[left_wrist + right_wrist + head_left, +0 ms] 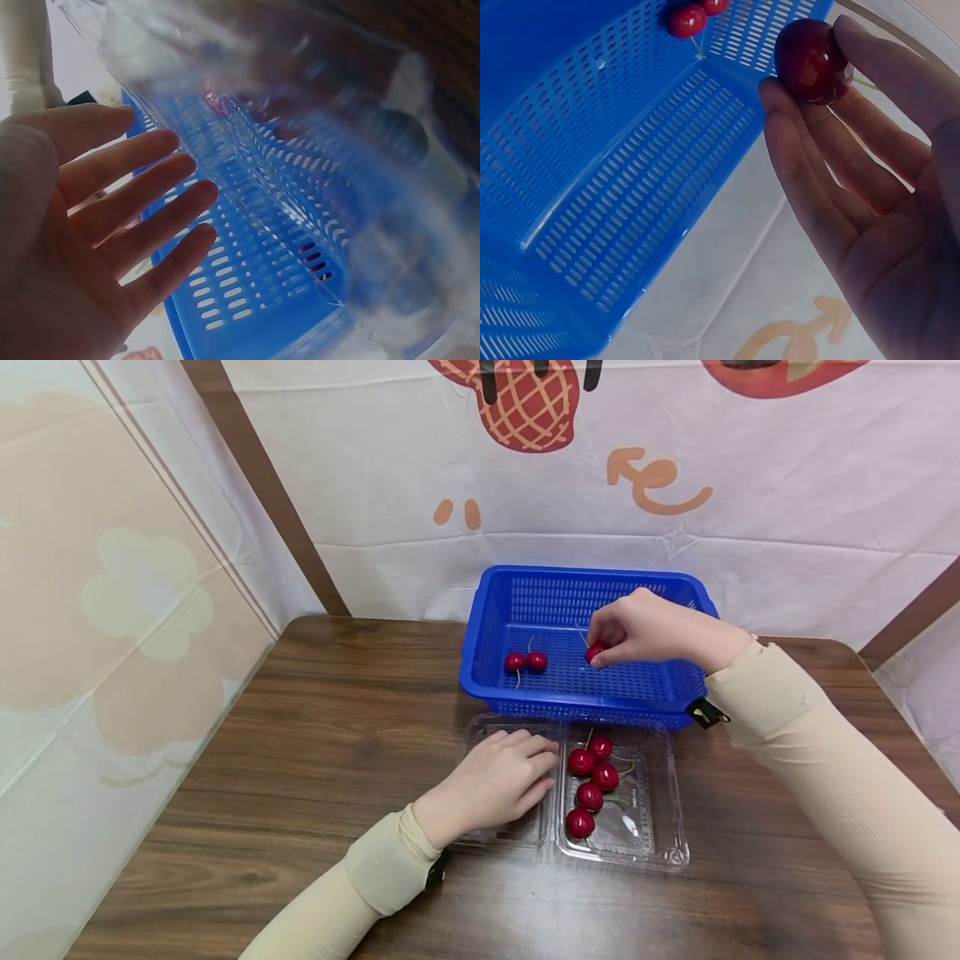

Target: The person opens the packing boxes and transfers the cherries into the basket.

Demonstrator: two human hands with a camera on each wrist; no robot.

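Observation:
My right hand pinches a cherry between thumb and fingers, above the blue basket. Two other cherries lie on the basket's floor, toward its left side. In front of the basket stands a clear plastic clamshell box, its two halves spread apart. Several cherries with stems sit in the right half, along its left side. Over the left half lies my left hand, its fingers extended; the left wrist view shows them spread beside the clear plastic.
The brown wooden table carries the basket and box. Close behind the basket hangs a white printed cloth, and another pale cloth borders the left side.

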